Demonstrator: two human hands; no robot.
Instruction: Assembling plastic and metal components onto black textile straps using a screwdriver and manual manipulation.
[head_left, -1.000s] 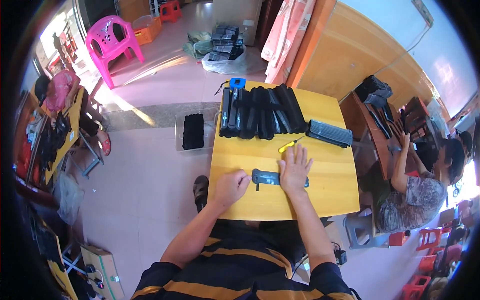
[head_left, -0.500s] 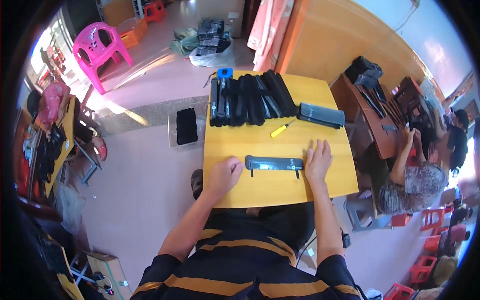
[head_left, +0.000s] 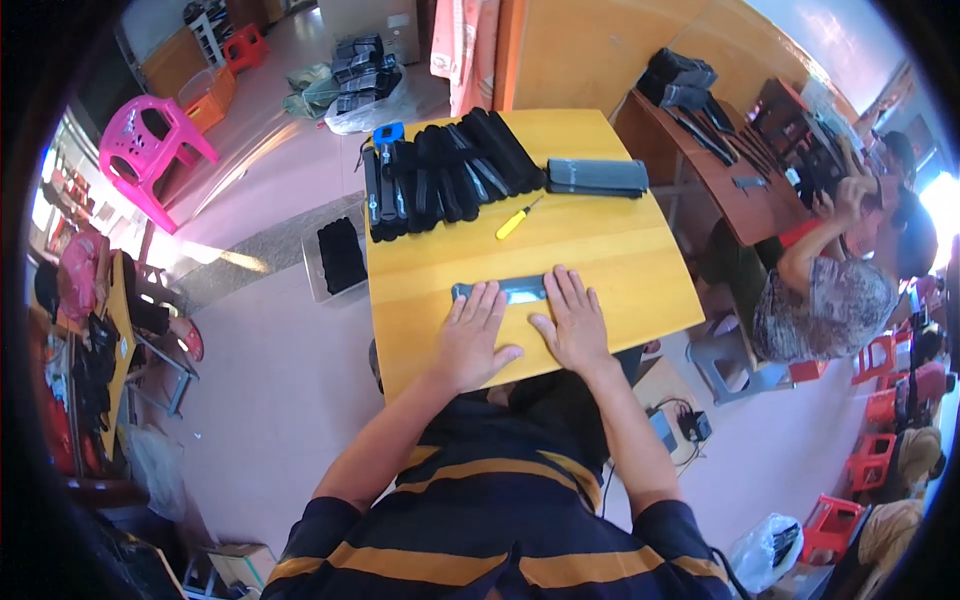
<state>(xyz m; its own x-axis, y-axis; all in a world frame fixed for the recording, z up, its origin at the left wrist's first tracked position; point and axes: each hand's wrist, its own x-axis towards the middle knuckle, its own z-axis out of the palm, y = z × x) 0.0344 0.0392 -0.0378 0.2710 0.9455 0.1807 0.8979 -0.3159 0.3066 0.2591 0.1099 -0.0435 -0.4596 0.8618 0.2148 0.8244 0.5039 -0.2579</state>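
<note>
Where the left hand [head_left: 474, 338] lies: flat on the dark strip [head_left: 526, 290], towards the worktop's [head_left: 635, 270] near edge, fingers together
Right hand [head_left: 574, 325]: flat over its right end, fingers slightly apart

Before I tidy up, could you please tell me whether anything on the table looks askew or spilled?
Nothing looks spilled, but the black strips lie unevenly fanned, and the yellow-handled tool sits slanted near them, unlike the neat grey bundle.

Strip [head_left: 526, 291]: long, narrow, dark grey, rounded left tip, glossy middle catching light; lies flat, lengthwise left to right, on near half of table [head_left: 635, 270], partly covered, right end hidden
</note>
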